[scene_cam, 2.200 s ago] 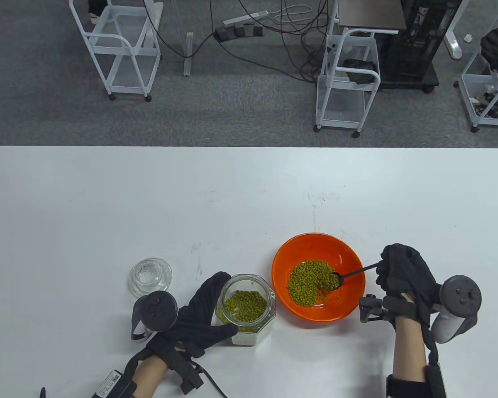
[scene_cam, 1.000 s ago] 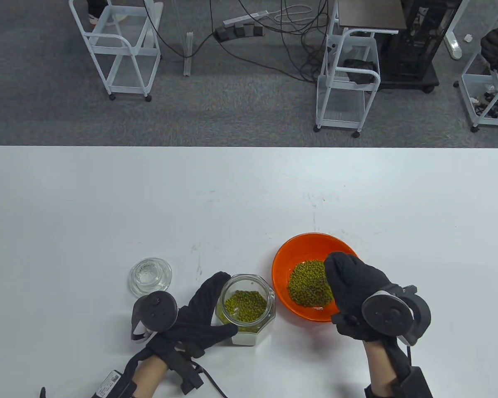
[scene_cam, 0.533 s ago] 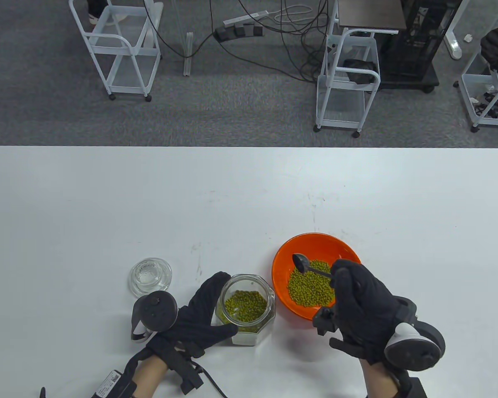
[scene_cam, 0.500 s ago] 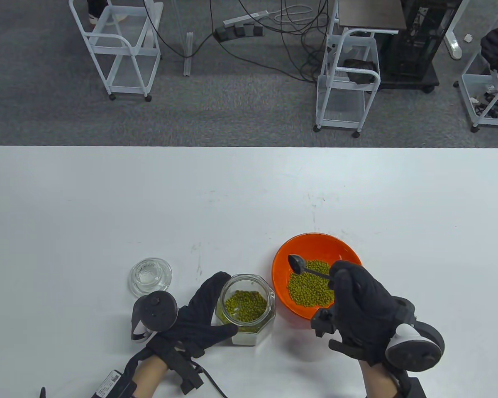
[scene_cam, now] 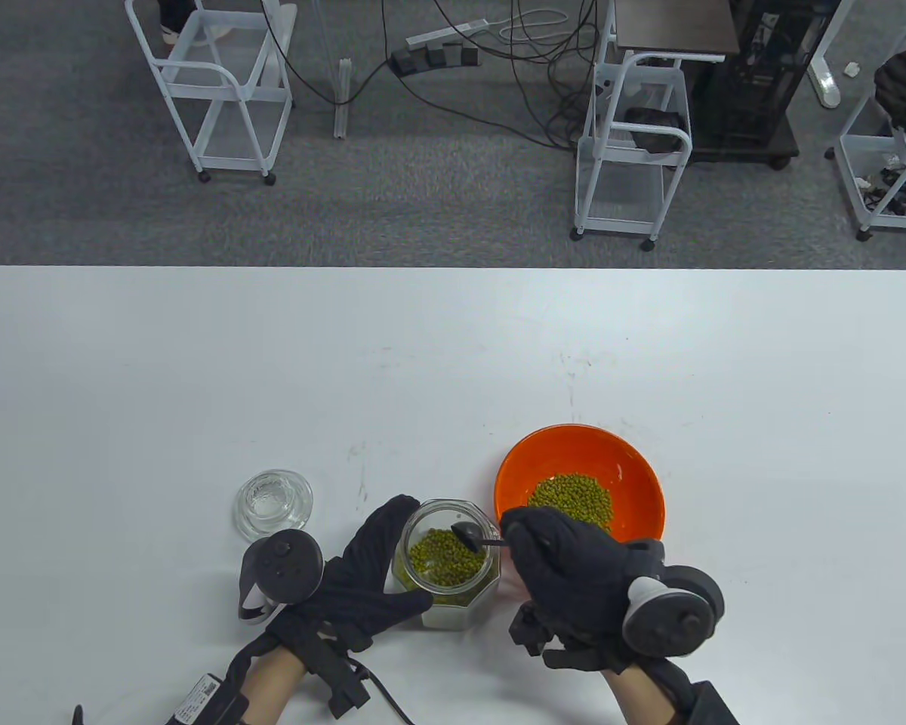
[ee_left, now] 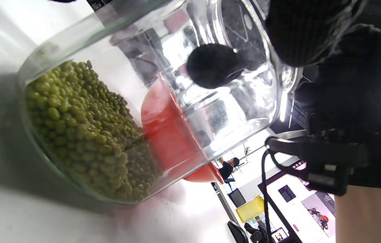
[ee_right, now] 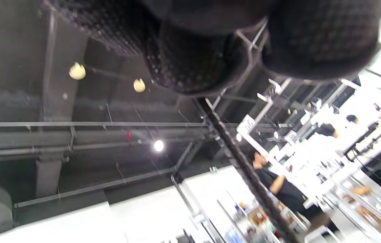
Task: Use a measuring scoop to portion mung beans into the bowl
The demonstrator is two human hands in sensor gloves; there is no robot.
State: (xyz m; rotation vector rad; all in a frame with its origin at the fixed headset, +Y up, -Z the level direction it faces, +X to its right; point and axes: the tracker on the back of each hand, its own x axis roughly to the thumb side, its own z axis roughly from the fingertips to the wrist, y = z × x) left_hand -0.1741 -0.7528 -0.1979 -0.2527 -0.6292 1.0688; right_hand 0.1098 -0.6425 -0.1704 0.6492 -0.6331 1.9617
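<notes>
A clear, faceted glass jar (scene_cam: 448,563) stands open and upright near the table's front edge, roughly a third full of green mung beans (scene_cam: 447,555); just to its right, apart from it, an orange round bowl (scene_cam: 580,453) holds a low heap of mung beans (scene_cam: 571,499) near its middle. A small black measuring scoop (scene_cam: 468,535) sits at the jar's mouth, its rounded bowl inside the rim above the beans, its thin handle reaching right over the rim; the left wrist view shows the scoop's bowl (ee_left: 214,65) dark behind the glass
</notes>
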